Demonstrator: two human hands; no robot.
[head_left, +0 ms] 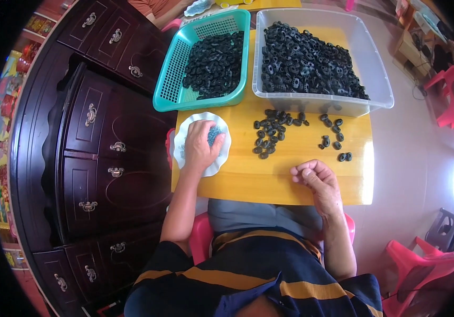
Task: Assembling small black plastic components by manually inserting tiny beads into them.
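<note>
Head view: left hand (201, 145), fingers curled down, reaches into the white scalloped plastic dish (221, 158) of small bluish pieces (214, 134), left of centre. Right hand (316, 178) rests loosely clenched on the yellow wooden tabletop (269, 177), below scattered black rubber rings (270, 134); whether it holds anything cannot be told.

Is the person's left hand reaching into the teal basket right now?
No, the left hand rests in the white scalloped dish on the yellow table, apart from the teal basket of black parts.

The left hand (201, 143) is laid in a white dish (186, 132) of small, possibly bluish, pieces; the right hand (316, 178) is curled near black rings (272, 132) scattered on the table (248, 177).
</note>
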